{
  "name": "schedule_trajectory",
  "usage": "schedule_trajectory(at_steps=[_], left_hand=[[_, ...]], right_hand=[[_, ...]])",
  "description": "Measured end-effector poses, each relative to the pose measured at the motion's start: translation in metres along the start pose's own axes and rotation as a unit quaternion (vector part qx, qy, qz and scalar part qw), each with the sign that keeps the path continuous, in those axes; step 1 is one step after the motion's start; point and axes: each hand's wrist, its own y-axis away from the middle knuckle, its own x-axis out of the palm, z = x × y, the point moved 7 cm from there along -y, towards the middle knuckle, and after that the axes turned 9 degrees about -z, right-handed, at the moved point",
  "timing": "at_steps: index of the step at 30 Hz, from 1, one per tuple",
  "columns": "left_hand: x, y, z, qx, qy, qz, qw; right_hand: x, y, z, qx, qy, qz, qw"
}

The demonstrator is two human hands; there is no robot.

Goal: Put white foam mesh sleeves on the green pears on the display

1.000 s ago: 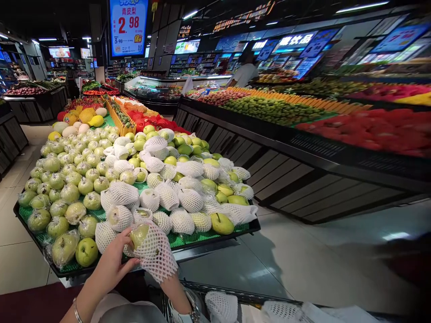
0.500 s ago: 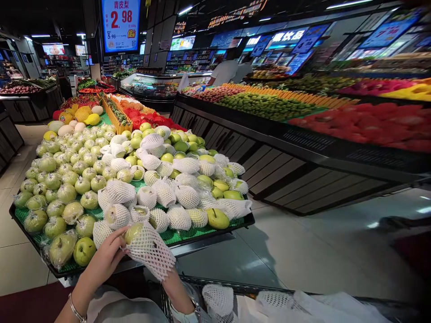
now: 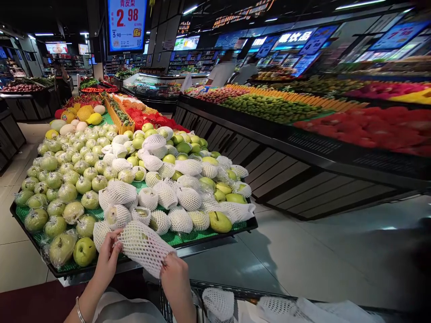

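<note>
A green pear wrapped in a white foam net (image 3: 143, 244) sits between both my hands, just over the front edge of the fruit stand (image 3: 208, 240). My left hand (image 3: 107, 258) grips the net's left end. My right hand (image 3: 175, 276) holds its lower right end. The net now covers almost all of the pear. On the stand behind lie several green pears, some bare (image 3: 84, 251), some in foam nets (image 3: 180, 220).
A cart rim (image 3: 242, 294) with loose foam nets (image 3: 218, 303) is at the bottom. A tiled aisle (image 3: 303, 255) runs to the right, beside a long dark produce counter (image 3: 303, 148). A price sign (image 3: 127, 23) hangs above. People stand far back.
The net has been drawn up over the pear, which showed at its open top before. My right hand has risen into view at the net's lower end.
</note>
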Motion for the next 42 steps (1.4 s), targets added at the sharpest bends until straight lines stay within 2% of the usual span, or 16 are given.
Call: schedule_trajectory(at_steps=[2,4,7,10,12,14,16,17,19,21,25,30,33,35,40,42], left_hand=[[0.002,0.002,0.007,-0.022,0.020,-0.016,0.999],[0.000,0.001,0.007,-0.019,0.023,-0.034,0.999],[-0.004,0.000,0.000,0.014,-0.004,-0.057,0.998],[-0.002,-0.002,-0.013,0.070,-0.062,-0.055,0.994],[0.003,-0.004,-0.023,0.125,-0.097,-0.038,0.987],[0.007,-0.006,-0.032,0.186,-0.118,-0.019,0.975],[0.009,-0.007,-0.039,0.237,-0.124,-0.003,0.964],[0.010,-0.007,-0.040,0.253,-0.120,0.012,0.960],[0.013,-0.007,-0.039,0.260,-0.112,0.046,0.958],[0.017,-0.006,-0.034,0.241,-0.115,0.075,0.961],[0.019,-0.008,-0.028,0.214,-0.127,0.075,0.966],[0.022,-0.010,-0.027,0.155,-0.113,0.127,0.973],[0.016,-0.012,-0.026,0.152,-0.089,0.094,0.980],[0.012,-0.013,-0.022,0.152,-0.081,0.063,0.983],[0.005,-0.012,-0.014,0.127,-0.059,0.017,0.990],[0.001,-0.012,-0.011,0.100,-0.054,0.000,0.994]], right_hand=[[0.000,-0.001,0.005,-0.031,0.038,0.007,0.999],[0.010,0.002,-0.001,-0.027,0.013,0.032,0.999],[0.031,0.010,-0.018,0.044,-0.066,0.072,0.994],[0.049,0.015,-0.021,0.129,-0.180,0.101,0.970],[0.057,0.015,-0.017,0.206,-0.308,0.093,0.924],[0.064,0.017,-0.018,0.311,-0.429,0.063,0.846],[0.066,0.021,-0.027,0.392,-0.487,0.004,0.780],[0.065,0.024,-0.033,0.414,-0.492,-0.028,0.765],[0.058,0.028,-0.045,0.426,-0.473,-0.078,0.768],[0.051,0.032,-0.053,0.428,-0.450,-0.083,0.779],[0.043,0.037,-0.055,0.441,-0.431,-0.039,0.786],[0.036,0.028,-0.045,0.432,-0.416,0.045,0.799],[0.032,0.011,-0.031,0.375,-0.401,0.131,0.825],[0.028,-0.001,-0.020,0.346,-0.391,0.192,0.831],[0.017,-0.022,0.016,0.272,-0.397,0.311,0.819],[0.019,-0.025,0.025,0.247,-0.415,0.332,0.811]])
